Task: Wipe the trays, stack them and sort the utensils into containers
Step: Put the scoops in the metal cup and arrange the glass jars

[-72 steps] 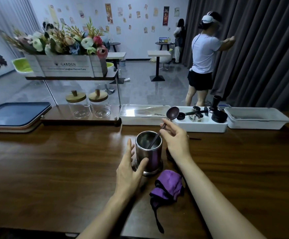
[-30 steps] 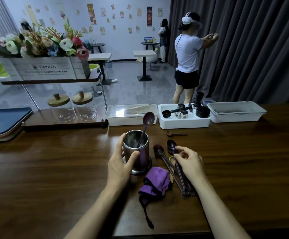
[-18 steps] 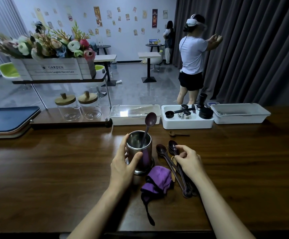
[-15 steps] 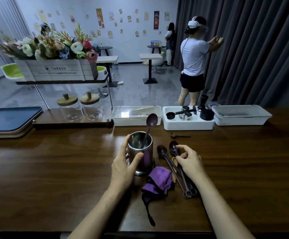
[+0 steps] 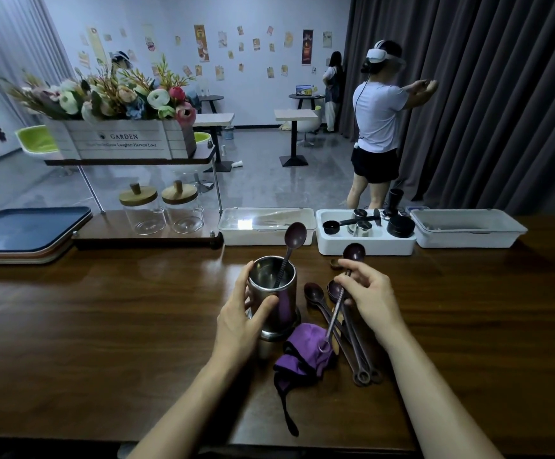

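Purple cloth (image 5: 305,354) lies just nearside of the steel cup (image 5: 274,293). Left hand (image 5: 239,318) wraps the cup, thumb across its near wall. Right hand (image 5: 370,299), just right of the cup, pinches a dark spoon (image 5: 335,308) mid-handle, bowl up (ring end hangs over the cloth). One spoon (image 5: 295,234) stands in the cup; loose spoons (image 5: 314,293) lie to its right. Behind: white bins (image 5: 365,248). Far left: stacked trays (image 5: 27,226), flower box (image 5: 120,144) lettered "GARDEN".

spoon (image 5: 292,246) leaning in cup (image 5: 272,286) mouth
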Action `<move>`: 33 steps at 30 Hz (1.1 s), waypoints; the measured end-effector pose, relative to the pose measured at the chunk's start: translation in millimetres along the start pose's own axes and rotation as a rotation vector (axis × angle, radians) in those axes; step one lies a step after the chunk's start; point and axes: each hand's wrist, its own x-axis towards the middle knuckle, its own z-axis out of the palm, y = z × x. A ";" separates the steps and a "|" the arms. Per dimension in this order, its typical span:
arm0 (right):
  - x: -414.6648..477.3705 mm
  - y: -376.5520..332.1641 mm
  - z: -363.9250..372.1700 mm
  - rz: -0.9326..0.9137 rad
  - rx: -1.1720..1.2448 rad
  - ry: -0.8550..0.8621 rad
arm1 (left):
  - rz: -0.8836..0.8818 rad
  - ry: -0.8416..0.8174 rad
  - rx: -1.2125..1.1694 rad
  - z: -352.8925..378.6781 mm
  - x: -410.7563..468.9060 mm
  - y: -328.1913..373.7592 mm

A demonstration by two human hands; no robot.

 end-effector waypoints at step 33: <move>-20.9 -24.2 70.2 -0.245 -0.351 -0.067 | -0.004 0.033 0.056 1.5 -2.6 1.6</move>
